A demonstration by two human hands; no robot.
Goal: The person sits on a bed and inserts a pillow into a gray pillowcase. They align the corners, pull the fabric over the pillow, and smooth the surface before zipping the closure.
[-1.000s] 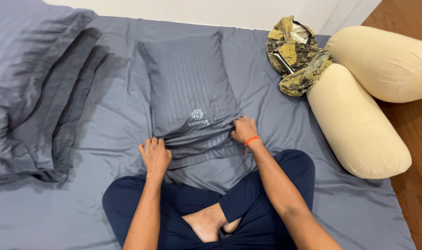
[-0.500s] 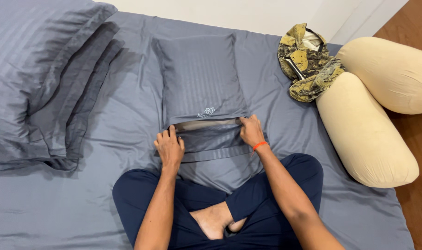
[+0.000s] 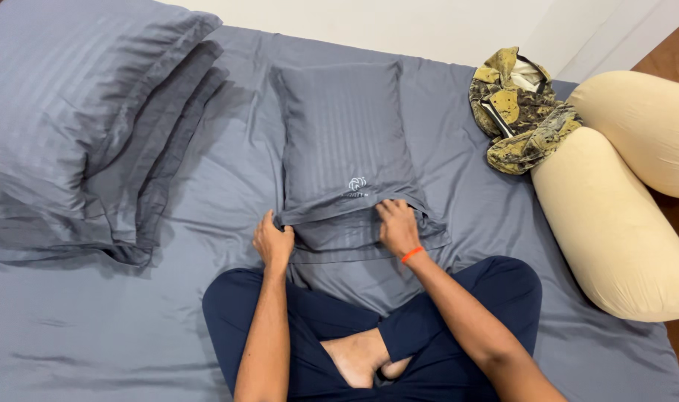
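A grey striped pillow in its case (image 3: 339, 134) lies on the grey bed sheet (image 3: 94, 320) straight ahead of my crossed legs in dark blue trousers (image 3: 317, 320). My left hand (image 3: 272, 240) pinches the left corner of the case's open end. My right hand (image 3: 397, 225), with an orange band at the wrist, presses flat on the flap of the case near the opening, fingers tucked under the folded edge. The loose end of the case bunches between my hands.
A stack of grey pillows (image 3: 71, 126) fills the left side. A camouflage-patterned garment (image 3: 519, 112) lies at the back right, beside two cream bolsters (image 3: 615, 223). Wooden floor (image 3: 674, 52) shows past the bed's right edge.
The pale opening of the case seen half a second ago is now covered by grey fabric. My right hand slid left onto the flap; my left hand closed on the corner.
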